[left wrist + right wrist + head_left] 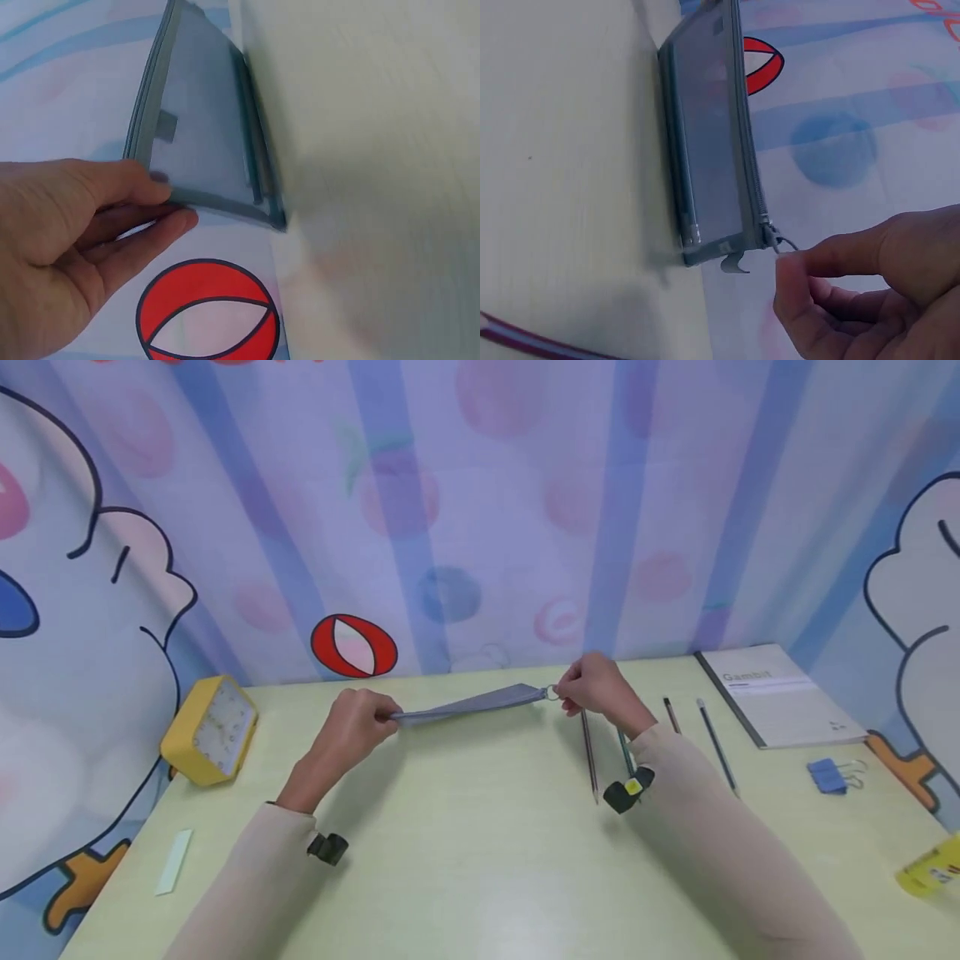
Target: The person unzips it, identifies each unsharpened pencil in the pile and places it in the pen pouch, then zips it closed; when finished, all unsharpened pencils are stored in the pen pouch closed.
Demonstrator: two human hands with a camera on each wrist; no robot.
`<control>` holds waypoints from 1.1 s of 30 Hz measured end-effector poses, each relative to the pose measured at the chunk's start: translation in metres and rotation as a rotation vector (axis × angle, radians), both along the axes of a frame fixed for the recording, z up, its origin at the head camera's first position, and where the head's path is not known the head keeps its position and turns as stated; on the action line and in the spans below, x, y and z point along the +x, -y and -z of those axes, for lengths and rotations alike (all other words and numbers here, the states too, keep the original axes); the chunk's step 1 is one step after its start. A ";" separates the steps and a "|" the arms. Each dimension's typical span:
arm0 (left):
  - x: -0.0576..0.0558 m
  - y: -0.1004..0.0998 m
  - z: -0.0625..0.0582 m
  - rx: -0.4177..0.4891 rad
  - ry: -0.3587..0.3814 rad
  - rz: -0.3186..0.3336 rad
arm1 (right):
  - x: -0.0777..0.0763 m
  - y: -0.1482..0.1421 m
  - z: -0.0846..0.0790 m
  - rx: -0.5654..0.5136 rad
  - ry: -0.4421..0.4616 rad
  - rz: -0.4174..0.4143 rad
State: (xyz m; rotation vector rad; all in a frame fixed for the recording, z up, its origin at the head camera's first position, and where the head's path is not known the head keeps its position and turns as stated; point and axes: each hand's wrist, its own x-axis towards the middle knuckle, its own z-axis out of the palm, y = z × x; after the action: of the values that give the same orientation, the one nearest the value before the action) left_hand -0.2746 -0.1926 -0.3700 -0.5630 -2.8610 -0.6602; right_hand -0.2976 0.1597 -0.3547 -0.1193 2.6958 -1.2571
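A grey see-through zip pencil pouch (480, 702) is stretched between both hands, upright along its long side near the back of the table. My left hand (352, 727) pinches one end of it between thumb and fingers. At the other end, the right hand (600, 689) pinches the zipper's ring pull (787, 243). The zipper (750, 150) runs along the top edge, with its slider at the right-hand end. Through the pouch's side a pencil (681, 150) shows, lying along the bottom. A small fabric tab (736, 264) sticks out below the slider.
Several pencils (717, 745) lie right of centre, some partly under the right forearm. Further right are a notebook (783, 697), a blue binder clip (827, 776) and a yellow container (930, 870). On the left stand a yellow clock (210, 731) and a pale green strip (174, 862).
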 end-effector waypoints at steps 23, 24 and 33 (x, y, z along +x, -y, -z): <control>-0.002 -0.008 0.026 -0.410 0.142 0.208 | 0.042 0.005 0.045 0.232 0.104 -0.232; -0.001 -0.008 0.026 -0.412 0.137 0.209 | 0.043 0.005 0.046 0.232 0.097 -0.239; 0.004 -0.006 0.021 -0.389 0.087 0.219 | 0.049 0.001 0.033 0.268 0.040 -0.287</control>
State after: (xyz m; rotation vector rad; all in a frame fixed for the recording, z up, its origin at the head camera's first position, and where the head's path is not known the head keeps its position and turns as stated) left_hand -0.2706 -0.1865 -0.3910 -0.9333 -3.0536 -0.1503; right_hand -0.2486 0.1590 -0.3873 -0.4231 2.6620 -0.8033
